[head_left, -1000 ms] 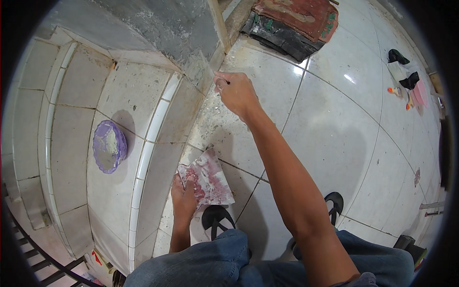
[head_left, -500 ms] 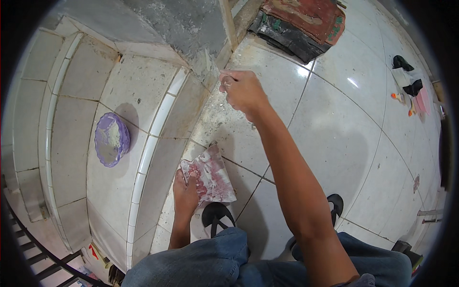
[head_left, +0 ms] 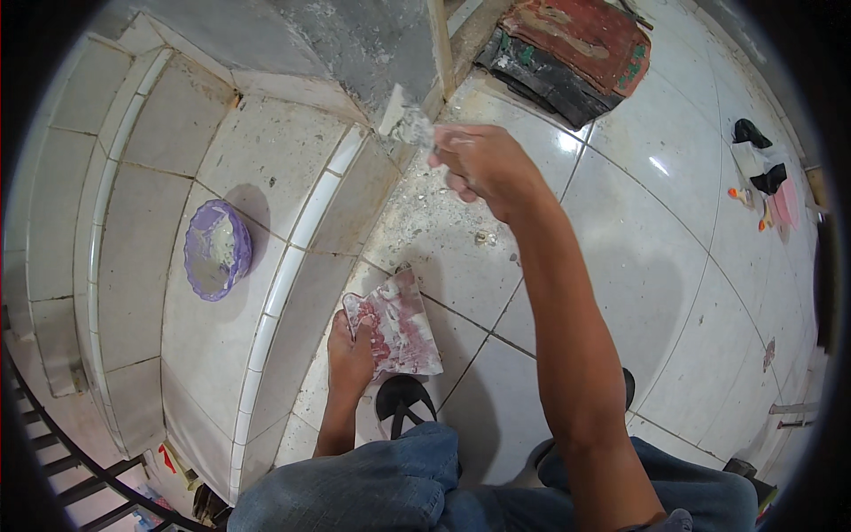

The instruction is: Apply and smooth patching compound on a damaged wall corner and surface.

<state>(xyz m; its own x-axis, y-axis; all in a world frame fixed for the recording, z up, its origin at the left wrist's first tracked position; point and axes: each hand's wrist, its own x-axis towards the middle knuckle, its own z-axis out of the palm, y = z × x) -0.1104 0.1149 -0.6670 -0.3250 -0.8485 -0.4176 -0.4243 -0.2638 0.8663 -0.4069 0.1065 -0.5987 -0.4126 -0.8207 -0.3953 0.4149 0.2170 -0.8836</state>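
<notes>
My right hand (head_left: pixel 486 170) is closed round the handle of a putty knife (head_left: pixel 403 122), whose pale, paste-smeared blade is at the lower corner of a grey plastered wall (head_left: pixel 350 49). The handle is mostly hidden in my fist. Lower down, my left hand (head_left: pixel 352 355) grips the edge of a flat reddish board (head_left: pixel 412 324) streaked with white paste, thumb on top. The board is held above the tiled floor, beside my sandal. On the tiled step to the left stands a purple scalloped bowl (head_left: pixel 202 238) with whitish paste inside.
Tiled steps with a white rounded edge (head_left: pixel 284 279) run along the left. A worn red and black bag (head_left: pixel 567 58) lies at the back. Crumbs litter the floor (head_left: pixel 461 239) near the wall. Black and pink items (head_left: pixel 769 179) are far right; a dark railing (head_left: pixel 66 452) is lower left.
The view has shifted slightly. My right hand has moved a little rightward and turned, bringing the putty knife's blade into clear sight. My left hand still holds the board.
</notes>
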